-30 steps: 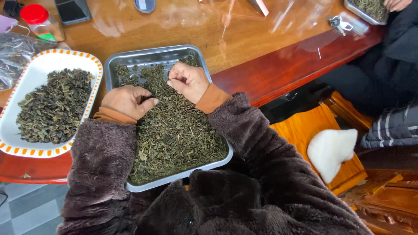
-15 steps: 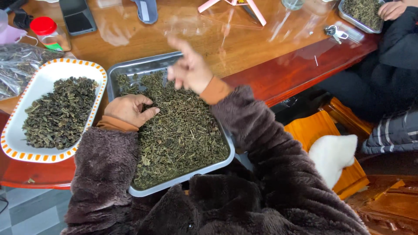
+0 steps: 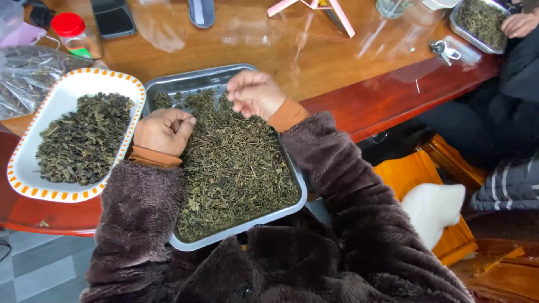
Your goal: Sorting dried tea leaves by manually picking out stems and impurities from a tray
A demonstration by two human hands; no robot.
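Observation:
A metal tray (image 3: 242,226) full of dried green-brown leaves and stems (image 3: 236,168) lies at the table edge in front of me. My left hand (image 3: 164,130) is curled into a fist, resting on the leaves at the tray's left rim. My right hand (image 3: 254,92) hovers just above the far end of the tray, fingers curled with the thumb against the fingertips. I cannot see whether either hand holds any leaves. To the left, touching the metal tray, is a white dish with an orange-patterned rim (image 3: 84,84) holding a pile of darker leaves (image 3: 84,140).
On the wooden table (image 3: 337,67) are a red-capped jar (image 3: 70,31), a phone (image 3: 112,19), a plastic bag of leaves (image 3: 28,73), keys (image 3: 443,50) and a pink stand (image 3: 314,8). Another person's hand (image 3: 519,23) rests by a second metal tray (image 3: 477,22). An orange stool (image 3: 415,174) stands at right.
My right hand lifted off the leaves and moved toward the far end of the tray, then curled its fingers. My left fist stayed at the left rim. The view shifted slightly.

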